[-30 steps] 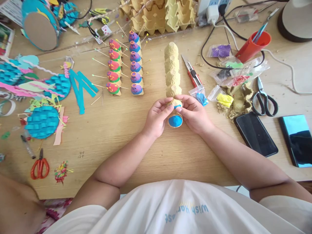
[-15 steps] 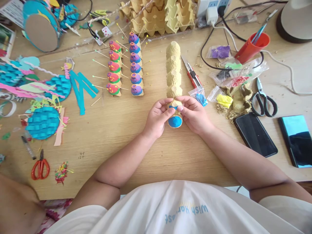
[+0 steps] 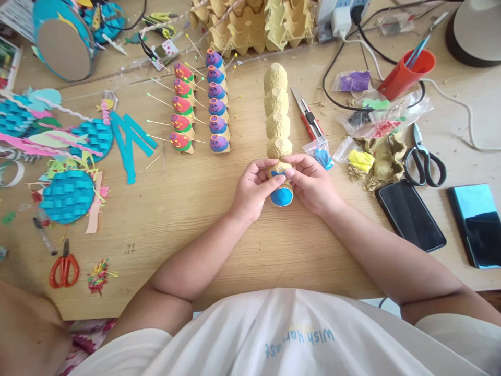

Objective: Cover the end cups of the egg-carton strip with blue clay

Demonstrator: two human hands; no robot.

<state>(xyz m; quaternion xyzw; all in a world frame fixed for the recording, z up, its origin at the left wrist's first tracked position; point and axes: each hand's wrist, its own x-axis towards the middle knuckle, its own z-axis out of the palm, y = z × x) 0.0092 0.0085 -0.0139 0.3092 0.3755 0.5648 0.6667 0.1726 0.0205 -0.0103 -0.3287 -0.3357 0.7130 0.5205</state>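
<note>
A strip of egg carton cups (image 3: 277,125) stretches away from me, bare and yellowish at the far end. Its nearest cup is covered with blue clay (image 3: 282,197), and a smaller blue patch shows on the cup behind it. From the left side, my left hand (image 3: 254,187) grips this strip, its thumb on the partly blue cup. My right hand (image 3: 312,181) closes on the same cup from the right, both thumbs nearly meeting. A bag of blue clay (image 3: 323,158) and a utility knife (image 3: 309,117) lie to the right.
Two painted carton caterpillars (image 3: 182,107) with toothpicks stand left of the strip. Black scissors (image 3: 425,159), a yellow clay lump (image 3: 360,161), two phones (image 3: 410,215) and a tilted red cup (image 3: 407,74) lie right. Red scissors (image 3: 64,266) and woven blue paper (image 3: 67,196) are left.
The far end of the egg carton strip has tilted slightly to the left. Both hands keep their hold on it, with the thumbs barely shifted.
</note>
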